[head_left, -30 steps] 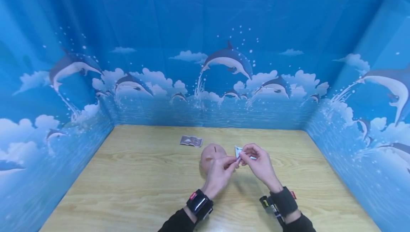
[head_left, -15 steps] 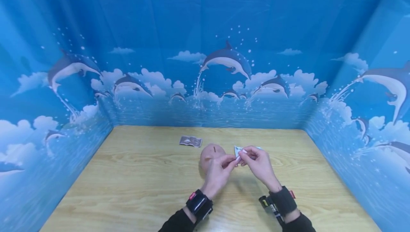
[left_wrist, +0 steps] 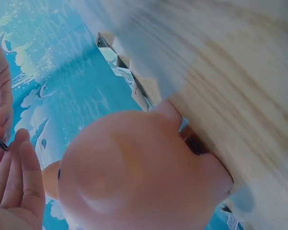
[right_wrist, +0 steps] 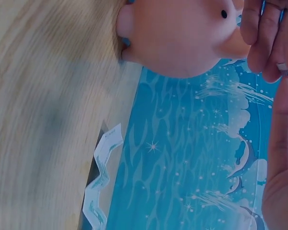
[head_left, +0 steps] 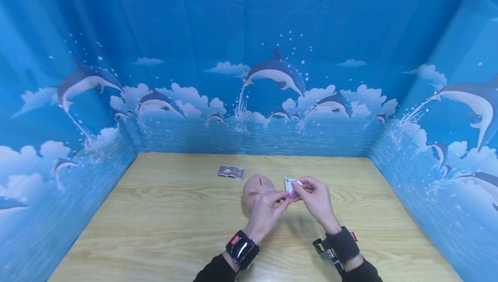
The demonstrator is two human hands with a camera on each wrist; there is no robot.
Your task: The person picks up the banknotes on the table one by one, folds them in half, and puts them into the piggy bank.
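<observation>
A small folded pinkish banknote point(head_left: 291, 193) is between my two hands, above the table and just right of a pink piggy bank point(head_left: 253, 187). My left hand point(head_left: 266, 210) pinches its near end between thumb and fingertips. With thumb and index finger, my right hand point(head_left: 317, 200) pinches the other end. In the wrist views only a thin folded edge point(left_wrist: 2, 144) of the note shows at the fingertips. The piggy bank stands upright, its coin slot point(head_left: 261, 181) facing up. My left hand overlaps its near right side in the head view.
A creased pale blue-green banknote point(head_left: 288, 182) lies behind my right hand, its zigzag folds point(right_wrist: 98, 187) visible in the right wrist view. Behind the piggy bank, to the left, lies a brownish banknote point(head_left: 231, 171). A dolphin-print curtain point(head_left: 249, 135) borders the wooden table point(head_left: 155, 221).
More of the held banknote's pink face shows between my fingers than before, where a whitish strip was seen. Both hands have shifted only slightly. The piggy bank and the lying notes stay put.
</observation>
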